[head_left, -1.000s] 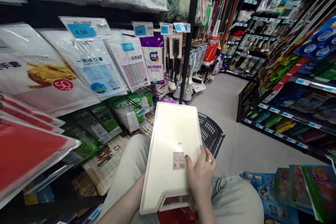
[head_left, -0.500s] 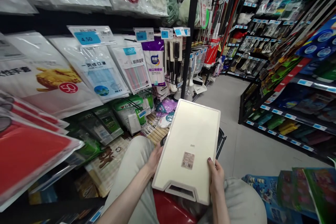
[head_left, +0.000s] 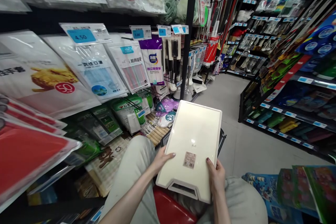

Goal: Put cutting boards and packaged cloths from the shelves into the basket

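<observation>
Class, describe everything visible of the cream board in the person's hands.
The cream board is rectangular, smooth and glossy, seemingly plastic, with a pale raised rim. It tilts above the lap, handle opening at the near end, a printed label nearby. The left hand and right hand grip opposite edges, thumbs on top.

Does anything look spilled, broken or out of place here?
Nothing clearly stands out. The cream board shows no visible crack, and the left hand and right hand hold its opposite edges. At most, the crumpled purple packet near the wooden sticks looks untidy, though that may be ordinary shop clutter.
</observation>
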